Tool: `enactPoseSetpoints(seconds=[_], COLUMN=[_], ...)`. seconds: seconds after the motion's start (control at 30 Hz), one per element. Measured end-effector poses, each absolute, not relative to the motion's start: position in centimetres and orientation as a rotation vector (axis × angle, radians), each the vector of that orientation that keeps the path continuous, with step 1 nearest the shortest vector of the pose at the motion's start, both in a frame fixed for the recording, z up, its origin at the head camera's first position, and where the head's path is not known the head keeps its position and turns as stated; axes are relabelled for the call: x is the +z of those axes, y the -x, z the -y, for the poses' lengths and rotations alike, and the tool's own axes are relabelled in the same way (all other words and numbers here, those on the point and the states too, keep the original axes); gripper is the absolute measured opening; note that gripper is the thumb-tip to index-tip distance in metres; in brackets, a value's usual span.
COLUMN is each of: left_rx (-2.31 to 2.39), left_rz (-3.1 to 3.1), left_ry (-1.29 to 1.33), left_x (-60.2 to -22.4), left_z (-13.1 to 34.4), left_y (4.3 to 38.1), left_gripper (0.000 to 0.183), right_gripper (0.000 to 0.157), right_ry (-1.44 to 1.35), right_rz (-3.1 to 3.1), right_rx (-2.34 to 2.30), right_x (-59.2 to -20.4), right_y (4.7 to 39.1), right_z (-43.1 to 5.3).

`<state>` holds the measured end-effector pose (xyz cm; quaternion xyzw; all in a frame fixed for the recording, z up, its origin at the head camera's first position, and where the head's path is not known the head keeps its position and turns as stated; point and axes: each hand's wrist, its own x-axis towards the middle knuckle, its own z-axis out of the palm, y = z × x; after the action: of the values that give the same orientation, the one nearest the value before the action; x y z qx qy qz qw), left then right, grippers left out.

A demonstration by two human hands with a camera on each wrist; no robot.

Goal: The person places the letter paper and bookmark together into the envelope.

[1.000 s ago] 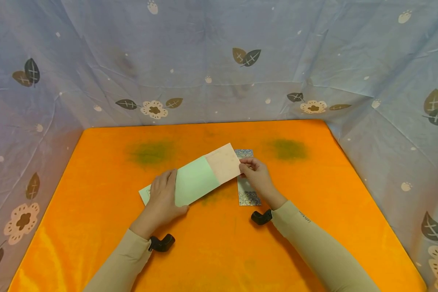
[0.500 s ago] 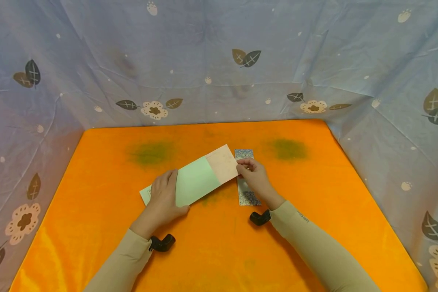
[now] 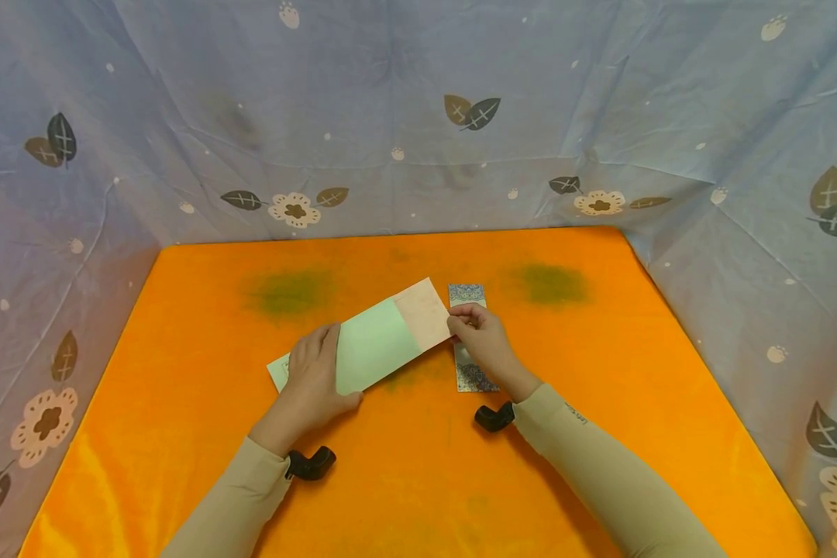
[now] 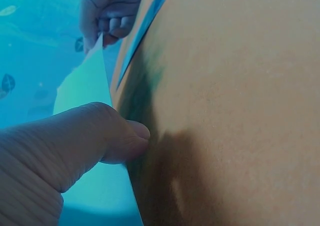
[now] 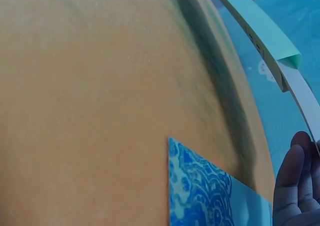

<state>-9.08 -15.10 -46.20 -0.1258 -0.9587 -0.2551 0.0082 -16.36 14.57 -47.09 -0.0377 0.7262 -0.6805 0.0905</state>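
A pale green paper sleeve point(image 3: 373, 347) slants above the orange cloth in the head view, its left part covered by my left hand point(image 3: 311, 387). That hand grips the sleeve across its width, with the thumb point(image 4: 120, 141) along the near edge. From the sleeve's right end sticks out a pale pink card point(image 3: 421, 314). In the right wrist view the card point(image 5: 305, 95) runs into the sleeve's open mouth. My right hand point(image 3: 487, 341) pinches the card's outer end. Partly beneath this hand lies a blue-and-white patterned card point(image 3: 476, 378), flat on the cloth.
An orange cloth point(image 3: 418, 480) covers the table and bears two dark green smudges near the back. Grey-blue patterned curtains point(image 3: 390, 116) enclose the back and both sides. A black wrist mount point(image 3: 311, 463) juts from the left cuff, another point(image 3: 494, 417) from the right.
My right hand has moved slightly left, and the pink card has slid a little deeper into the green sleeve. My left hand stays almost still; the patterned card lies where it was.
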Motion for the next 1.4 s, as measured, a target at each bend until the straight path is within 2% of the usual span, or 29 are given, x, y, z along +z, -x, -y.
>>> enactPoseSetpoints(seconds=[0.43, 1.4], left_rx=[-0.804, -0.813], left_rz=[2.997, 2.991], left_ry=[0.381, 0.382], left_x=[-46.1, -46.1], left_z=[15.1, 15.0], left_y=[9.2, 8.9], left_gripper=[0.115, 0.115], right_gripper=[0.026, 0.021], right_ry=[0.148, 0.208], right_rz=[-2.128, -2.192], right_rx=[-2.004, -1.893], right_x=[-46.8, -47.2], right_y=[16.1, 15.3], right_z=[-13.9, -12.6])
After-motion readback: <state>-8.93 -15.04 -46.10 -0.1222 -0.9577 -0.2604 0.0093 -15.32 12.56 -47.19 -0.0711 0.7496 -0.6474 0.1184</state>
